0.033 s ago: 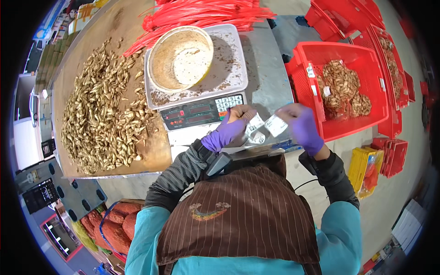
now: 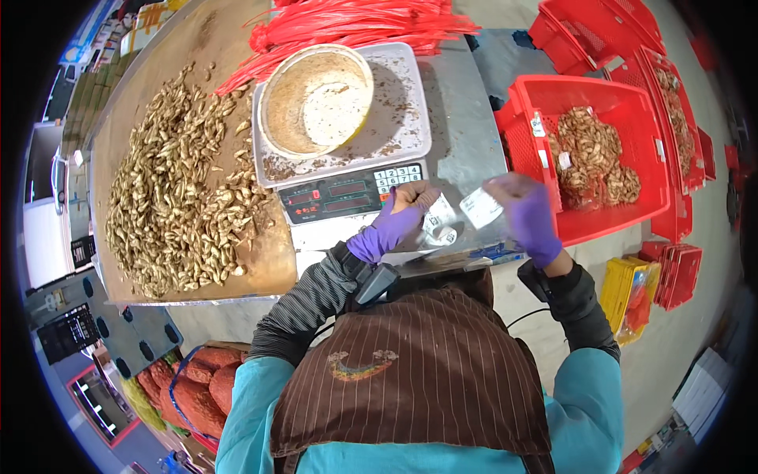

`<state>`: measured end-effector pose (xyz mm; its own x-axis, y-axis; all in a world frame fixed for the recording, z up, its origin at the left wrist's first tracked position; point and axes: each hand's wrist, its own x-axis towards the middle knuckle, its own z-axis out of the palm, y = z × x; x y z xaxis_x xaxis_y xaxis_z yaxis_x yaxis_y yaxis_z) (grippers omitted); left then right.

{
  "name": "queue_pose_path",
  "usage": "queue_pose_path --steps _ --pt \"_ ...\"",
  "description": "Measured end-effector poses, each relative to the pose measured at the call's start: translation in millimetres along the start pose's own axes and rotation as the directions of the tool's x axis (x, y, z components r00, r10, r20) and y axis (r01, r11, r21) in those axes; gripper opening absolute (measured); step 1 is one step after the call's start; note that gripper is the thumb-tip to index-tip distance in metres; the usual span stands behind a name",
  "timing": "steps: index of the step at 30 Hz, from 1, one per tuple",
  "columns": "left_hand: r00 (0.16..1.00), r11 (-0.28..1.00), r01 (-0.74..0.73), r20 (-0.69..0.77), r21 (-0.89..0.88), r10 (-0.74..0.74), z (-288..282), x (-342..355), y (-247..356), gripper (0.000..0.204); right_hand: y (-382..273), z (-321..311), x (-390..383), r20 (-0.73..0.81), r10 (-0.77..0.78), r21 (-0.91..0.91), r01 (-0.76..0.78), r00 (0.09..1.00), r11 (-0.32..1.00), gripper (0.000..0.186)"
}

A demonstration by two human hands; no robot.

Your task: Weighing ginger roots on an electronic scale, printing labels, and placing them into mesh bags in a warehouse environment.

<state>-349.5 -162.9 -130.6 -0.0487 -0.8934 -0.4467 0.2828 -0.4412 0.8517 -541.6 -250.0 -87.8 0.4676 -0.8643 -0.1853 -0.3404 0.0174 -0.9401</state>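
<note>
My left hand (image 2: 399, 221), in a purple fingerless glove, pinches a curling strip of white printed labels (image 2: 439, 221) in front of the scale. A single white label (image 2: 481, 208) is held at its edge by the fingertips of my right hand (image 2: 527, 212), gloved the same way. A gap lies between that label and the strip. Just beyond my hands stands a digital scale (image 2: 410, 130) with a dark keypad panel. On its pan rests a round, dirt-stained tub (image 2: 316, 101), with nothing visible inside but residue.
A heap of knobbly ginger-like roots (image 2: 170, 189) covers the table's left side. Red plastic netting (image 2: 363, 28) lies behind the scale. On the right, a red crate (image 2: 639, 158) holds bagged roots (image 2: 588, 146). A yellow crate (image 2: 620, 296) and stacked red baskets (image 2: 681, 276) stand lower right.
My right hand has shifted slightly right with its label, so the gap from the strip is wider. The left hand stays nearly still, and the strip's free end has curled.
</note>
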Motion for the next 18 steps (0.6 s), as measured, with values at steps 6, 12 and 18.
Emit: queue_pose_path --steps 6,12,18 --pt "0.995 0.992 0.013 -0.104 0.123 0.0 -21.6 -13.1 -28.5 0.031 -104.9 64.3 91.5 -0.009 -0.181 0.052 0.181 0.983 0.982 0.031" --pt "0.681 0.834 -0.146 -0.557 0.533 0.476 -111.6 -119.8 24.1 0.024 -122.3 116.2 144.7 -0.076 -0.533 -0.119 0.523 0.843 0.844 0.031" --pt "0.793 0.706 0.215 -0.543 0.675 0.276 -153.7 -154.4 -40.3 0.017 -73.1 185.3 36.8 0.619 -0.444 -0.024 0.581 0.648 0.813 0.022"
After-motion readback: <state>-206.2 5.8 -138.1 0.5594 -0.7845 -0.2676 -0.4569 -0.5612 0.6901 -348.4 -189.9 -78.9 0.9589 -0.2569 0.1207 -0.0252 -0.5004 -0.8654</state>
